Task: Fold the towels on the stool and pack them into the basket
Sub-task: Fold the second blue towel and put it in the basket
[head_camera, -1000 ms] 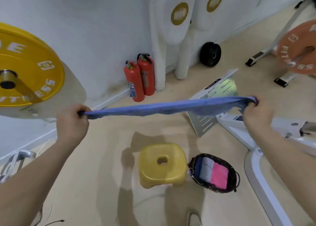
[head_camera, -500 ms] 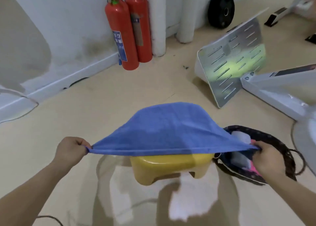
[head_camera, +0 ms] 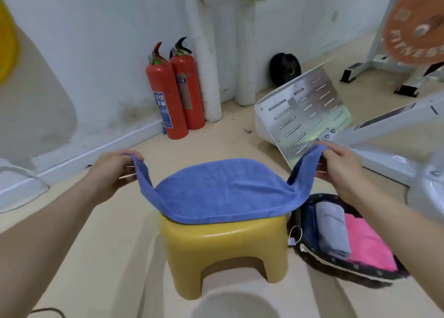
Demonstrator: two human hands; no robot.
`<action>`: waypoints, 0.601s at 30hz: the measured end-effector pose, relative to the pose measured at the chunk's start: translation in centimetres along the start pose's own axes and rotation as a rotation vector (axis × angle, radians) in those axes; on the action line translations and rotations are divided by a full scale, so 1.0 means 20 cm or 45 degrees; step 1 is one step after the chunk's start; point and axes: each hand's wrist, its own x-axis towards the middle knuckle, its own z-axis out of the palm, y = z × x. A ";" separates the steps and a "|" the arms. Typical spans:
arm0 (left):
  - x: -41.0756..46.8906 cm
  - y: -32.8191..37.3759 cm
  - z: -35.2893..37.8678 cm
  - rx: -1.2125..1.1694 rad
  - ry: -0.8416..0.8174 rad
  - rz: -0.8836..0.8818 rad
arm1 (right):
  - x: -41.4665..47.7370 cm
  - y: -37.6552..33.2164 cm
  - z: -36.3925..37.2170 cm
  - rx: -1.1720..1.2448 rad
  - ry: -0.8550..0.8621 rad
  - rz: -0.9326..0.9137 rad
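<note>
Head view: a blue towel (head_camera: 223, 190) lies spread over a yellow stool (head_camera: 223, 248), its two ends lifted. The left hand (head_camera: 113, 173) and right hand (head_camera: 341, 171) each pinch one end in a closed grip. Beside the stool, a basket (head_camera: 346, 268) holds folded towels (head_camera: 332, 231)

Interior of a gym or fitness room. An orange weight plate (head_camera: 415, 29) lettered "FITNESS" sits on a white stand (head_camera: 374, 60) at upper right; the rim of a yellow plate (head_camera: 6, 41) shows at the left edge; a small black plate (head_camera: 285, 69) leans against the white wall (head_camera: 96, 53); a slotted metal footplate (head_camera: 305, 115) joins a white machine frame (head_camera: 384, 130); white padded posts (head_camera: 206, 77) and two red fire extinguishers (head_camera: 165, 96) stand at the wall; the floor (head_camera: 96, 221) is plain beige.
</note>
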 end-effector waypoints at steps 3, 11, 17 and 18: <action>-0.10 0.27 0.21 -0.143 -0.187 0.153 | -0.13 -0.20 0.22 -0.054 -0.152 -0.182; -0.33 0.32 0.62 0.363 -0.438 0.641 | -0.40 -0.36 0.49 -0.158 -0.518 -0.323; -0.35 0.35 0.61 0.336 -0.371 0.802 | -0.42 -0.40 0.49 0.069 -0.643 -0.240; -0.36 0.35 0.61 0.307 -0.353 0.812 | -0.42 -0.40 0.49 0.127 -0.676 -0.209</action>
